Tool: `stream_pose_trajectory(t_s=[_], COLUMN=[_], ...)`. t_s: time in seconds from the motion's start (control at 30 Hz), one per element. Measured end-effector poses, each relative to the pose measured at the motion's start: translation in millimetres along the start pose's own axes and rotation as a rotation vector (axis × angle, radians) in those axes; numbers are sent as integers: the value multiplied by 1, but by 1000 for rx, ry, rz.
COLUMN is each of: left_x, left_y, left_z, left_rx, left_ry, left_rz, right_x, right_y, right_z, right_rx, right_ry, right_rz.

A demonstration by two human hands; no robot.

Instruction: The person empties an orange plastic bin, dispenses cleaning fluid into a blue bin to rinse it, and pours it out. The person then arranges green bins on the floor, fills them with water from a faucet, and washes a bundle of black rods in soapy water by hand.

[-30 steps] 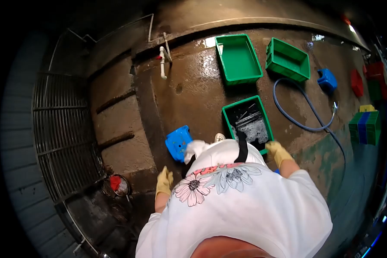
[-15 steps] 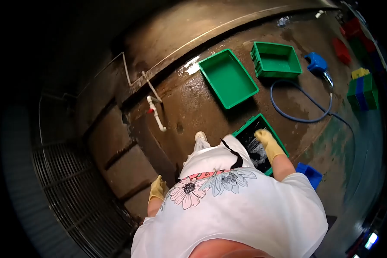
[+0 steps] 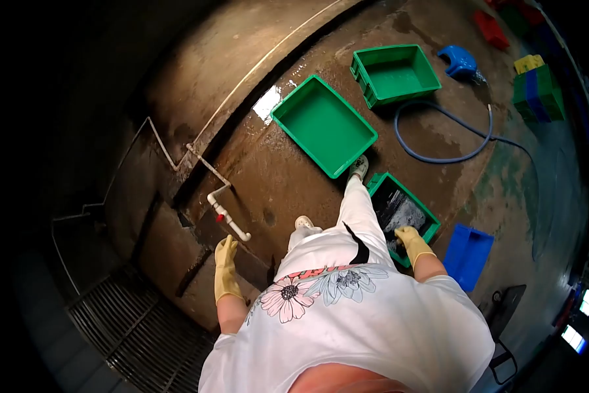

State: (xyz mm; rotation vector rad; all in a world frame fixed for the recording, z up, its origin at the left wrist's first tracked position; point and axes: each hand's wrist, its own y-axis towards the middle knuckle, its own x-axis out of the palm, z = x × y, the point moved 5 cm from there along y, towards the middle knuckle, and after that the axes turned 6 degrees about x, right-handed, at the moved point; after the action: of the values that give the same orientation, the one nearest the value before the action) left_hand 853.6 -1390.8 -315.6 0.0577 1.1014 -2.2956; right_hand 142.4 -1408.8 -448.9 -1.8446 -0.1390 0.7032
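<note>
Crate [image 3: 415,199], green, foamy dark liquid [image 3: 402,213] inside, stands on wet floor [image 3: 275,190] seemingly beneath the gloved right hand [image 3: 412,241], with the left hand [image 3: 226,267] near a white pipe [image 3: 237,228], neither grip discernible; the step in hand seems a stride alongside, the next calling for sure footing.

Location: industrial wash-down area. Indicators: wet concrete floor [image 3: 265,183], hose [image 3: 438,160] at 2 o'clock, valved white pipe [image 3: 234,226] at 9, sudsy green crate [image 3: 432,228] at 3.

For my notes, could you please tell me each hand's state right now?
Left hand: nothing visibly held; openness cannot be told.
Right hand, at the foamy bin: grip cannot be told.
</note>
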Motion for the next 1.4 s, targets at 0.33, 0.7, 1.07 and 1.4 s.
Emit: stream_pose_trajectory(t_s=[0.33,0.7,1.07,1.4], left_x=[86,181,208,172], left_y=[-56,-204,-189,-166], left_z=[-77,-104,-100,-154], left_rx=[-300,-904,-845,-734], left_ry=[488,198,41,-131], left_rz=[-150,129,155,93], right_x=[-120,-175,-207,-351], right_y=[171,378,339,34], right_z=[-279,-502,-469,-557], right_rx=[-232,-366,-804,-912], right_ry=[-171,-1035,-869,392], right_rz=[116,559,720,414])
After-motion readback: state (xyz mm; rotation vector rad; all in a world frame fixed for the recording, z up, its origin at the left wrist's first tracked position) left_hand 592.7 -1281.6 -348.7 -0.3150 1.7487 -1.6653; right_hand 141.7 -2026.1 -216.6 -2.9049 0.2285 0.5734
